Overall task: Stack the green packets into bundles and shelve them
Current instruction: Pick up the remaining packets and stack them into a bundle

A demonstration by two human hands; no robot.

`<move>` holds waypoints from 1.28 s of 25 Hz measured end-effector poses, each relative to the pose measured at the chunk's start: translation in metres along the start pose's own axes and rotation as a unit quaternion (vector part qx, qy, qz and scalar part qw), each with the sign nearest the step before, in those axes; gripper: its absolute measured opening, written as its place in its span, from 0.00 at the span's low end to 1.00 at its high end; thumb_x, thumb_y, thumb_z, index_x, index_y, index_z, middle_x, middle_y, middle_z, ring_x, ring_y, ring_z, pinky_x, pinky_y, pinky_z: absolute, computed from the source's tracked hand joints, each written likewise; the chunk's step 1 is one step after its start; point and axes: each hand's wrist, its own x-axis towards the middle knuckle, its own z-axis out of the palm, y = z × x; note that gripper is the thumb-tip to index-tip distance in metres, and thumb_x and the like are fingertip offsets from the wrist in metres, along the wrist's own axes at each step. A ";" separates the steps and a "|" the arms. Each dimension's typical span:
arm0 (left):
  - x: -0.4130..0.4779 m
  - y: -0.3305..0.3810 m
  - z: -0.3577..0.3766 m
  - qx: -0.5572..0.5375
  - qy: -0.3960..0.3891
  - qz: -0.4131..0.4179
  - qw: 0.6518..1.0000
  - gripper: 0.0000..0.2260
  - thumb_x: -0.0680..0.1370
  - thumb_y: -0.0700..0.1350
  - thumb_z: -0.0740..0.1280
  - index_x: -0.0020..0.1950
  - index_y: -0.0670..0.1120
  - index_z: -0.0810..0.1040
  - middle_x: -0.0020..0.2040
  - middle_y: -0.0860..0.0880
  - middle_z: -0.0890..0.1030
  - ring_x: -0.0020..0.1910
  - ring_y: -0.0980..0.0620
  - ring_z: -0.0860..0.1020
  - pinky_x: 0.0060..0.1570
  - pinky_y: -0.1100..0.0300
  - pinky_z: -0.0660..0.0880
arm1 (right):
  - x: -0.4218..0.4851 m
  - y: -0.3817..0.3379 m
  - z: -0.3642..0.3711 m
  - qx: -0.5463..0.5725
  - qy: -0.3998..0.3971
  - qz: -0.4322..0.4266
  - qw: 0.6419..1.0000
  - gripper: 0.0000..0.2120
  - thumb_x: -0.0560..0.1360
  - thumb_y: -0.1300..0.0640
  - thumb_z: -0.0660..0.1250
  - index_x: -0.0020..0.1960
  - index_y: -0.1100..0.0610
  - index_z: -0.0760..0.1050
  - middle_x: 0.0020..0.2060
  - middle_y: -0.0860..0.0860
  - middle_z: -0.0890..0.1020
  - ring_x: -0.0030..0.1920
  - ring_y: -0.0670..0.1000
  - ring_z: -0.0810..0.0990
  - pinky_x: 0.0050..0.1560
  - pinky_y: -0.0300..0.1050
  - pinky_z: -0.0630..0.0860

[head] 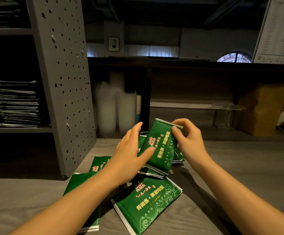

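Green packets (148,206), yellow print, seemingly Chinese, illegible

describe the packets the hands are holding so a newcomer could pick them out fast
Right of the grey perforated shelf unit, a wooden table carries scattered green packets. At the pile's far end, the left hand and right hand grip the held packets. Unlike the others, which lie flat, these are lifted and tilted, top edge pinched by the right fingers.
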 end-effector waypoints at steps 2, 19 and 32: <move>0.002 0.003 -0.006 -0.077 0.023 -0.017 0.997 0.36 0.74 0.58 0.64 0.75 0.56 0.49 0.68 0.57 0.66 0.67 0.59 0.65 0.64 0.62 0.63 | -0.005 -0.010 0.002 0.065 0.008 -0.034 0.997 0.08 0.78 0.63 0.62 0.46 0.52 0.74 0.41 0.48 0.80 0.39 0.44 0.79 0.36 0.40 0.76; 0.019 -0.016 -0.039 -0.371 0.219 -0.228 0.873 0.10 0.76 0.39 0.65 0.57 0.44 0.72 0.53 0.42 0.79 0.46 0.45 0.80 0.42 0.52 0.79 | -0.019 0.002 0.022 -0.302 -0.174 0.099 0.932 0.49 0.67 0.32 0.67 0.76 0.53 0.49 0.68 0.55 0.69 0.68 0.56 0.68 0.65 0.53 0.69; 0.012 -0.003 -0.033 -0.317 0.161 -0.167 0.920 0.28 0.77 0.36 0.65 0.72 0.54 0.61 0.52 0.51 0.79 0.46 0.53 0.81 0.42 0.58 0.79 | -0.009 -0.030 0.001 0.095 0.025 0.039 0.994 0.29 0.78 0.64 0.63 0.75 0.52 0.58 0.64 0.40 0.67 0.64 0.40 0.66 0.68 0.41 0.65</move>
